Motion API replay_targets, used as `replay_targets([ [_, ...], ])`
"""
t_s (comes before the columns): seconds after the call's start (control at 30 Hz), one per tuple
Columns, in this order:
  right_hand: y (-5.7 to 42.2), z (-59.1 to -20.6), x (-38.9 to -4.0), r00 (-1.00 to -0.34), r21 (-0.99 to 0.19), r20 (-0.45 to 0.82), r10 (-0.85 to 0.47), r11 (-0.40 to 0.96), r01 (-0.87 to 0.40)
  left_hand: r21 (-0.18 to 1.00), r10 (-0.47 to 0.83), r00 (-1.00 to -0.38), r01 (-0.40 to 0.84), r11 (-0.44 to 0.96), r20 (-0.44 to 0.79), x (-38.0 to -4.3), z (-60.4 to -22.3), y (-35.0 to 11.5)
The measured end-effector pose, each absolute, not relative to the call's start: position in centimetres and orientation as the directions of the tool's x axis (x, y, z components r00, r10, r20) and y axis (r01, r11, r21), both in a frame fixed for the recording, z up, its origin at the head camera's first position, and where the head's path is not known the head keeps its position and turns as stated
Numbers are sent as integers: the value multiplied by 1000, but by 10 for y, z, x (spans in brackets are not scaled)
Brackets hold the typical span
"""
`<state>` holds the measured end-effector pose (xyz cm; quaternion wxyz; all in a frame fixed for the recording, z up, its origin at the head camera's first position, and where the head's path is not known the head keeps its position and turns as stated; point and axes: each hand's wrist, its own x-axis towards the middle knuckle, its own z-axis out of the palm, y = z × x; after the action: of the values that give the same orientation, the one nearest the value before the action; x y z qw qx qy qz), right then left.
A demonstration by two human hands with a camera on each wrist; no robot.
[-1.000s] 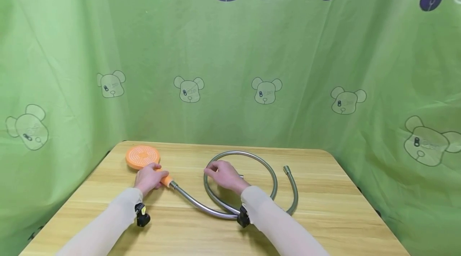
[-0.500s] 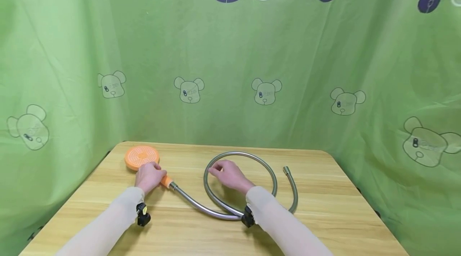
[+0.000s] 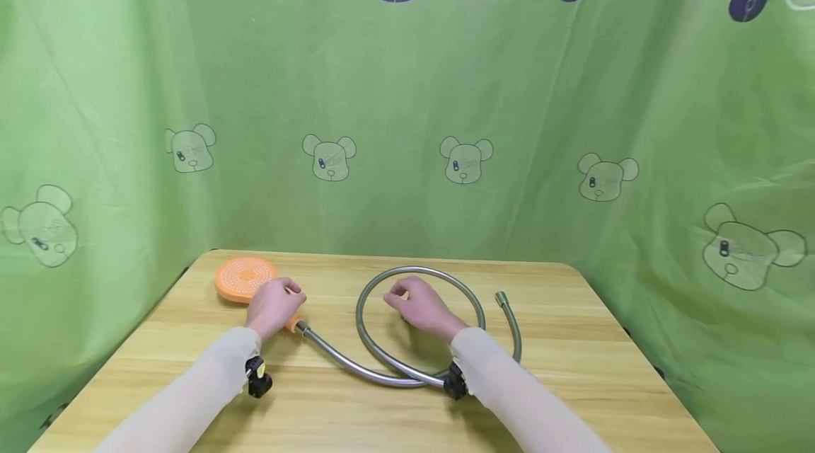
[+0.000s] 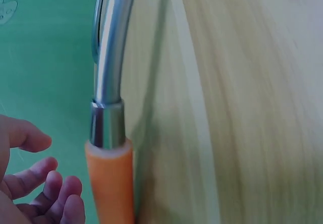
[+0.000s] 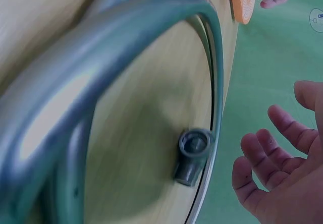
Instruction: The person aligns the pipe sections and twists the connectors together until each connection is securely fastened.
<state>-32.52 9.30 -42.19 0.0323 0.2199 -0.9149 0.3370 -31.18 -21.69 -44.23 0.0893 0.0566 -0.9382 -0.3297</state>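
Note:
An orange shower head [image 3: 245, 277] lies at the left of the table, spray face up. Its handle [image 4: 111, 183] joins a silver shower hose [image 3: 356, 368], which loops once to a free metal end [image 3: 501, 299] at the right. My left hand [image 3: 275, 306] hovers over the handle; in the left wrist view its loosely bent fingers [image 4: 50, 193] hold nothing. Above the hose loop is my right hand [image 3: 422, 306], fingers relaxed and nothing between them. Inside the loop, the right wrist view shows a small dark tubular fitting [image 5: 191, 156], hidden by the right hand in the head view.
The wooden table [image 3: 356, 417] has a green curtain [image 3: 395, 212] printed with bear heads round its back and sides. Black wrist cameras sit on the left sleeve [image 3: 197, 382] and the right sleeve [image 3: 509, 389].
My left hand has let go of the shower head's handle and lifted slightly to the right. My right hand has drifted right over the loop. Shower head and hose lie as before.

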Motion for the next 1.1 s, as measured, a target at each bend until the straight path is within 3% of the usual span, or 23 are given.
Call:
replay_targets([
  [0.3,116,-415,-323,-907,-583,217,-360,698,-416,692,-78,-990,27,721,120,-310,-436,-197],
  [1.1,187,-421,-318,-944,-585,223,-244,741,-330,706,142,-975,223,673,172,-311,-434,-163],
])
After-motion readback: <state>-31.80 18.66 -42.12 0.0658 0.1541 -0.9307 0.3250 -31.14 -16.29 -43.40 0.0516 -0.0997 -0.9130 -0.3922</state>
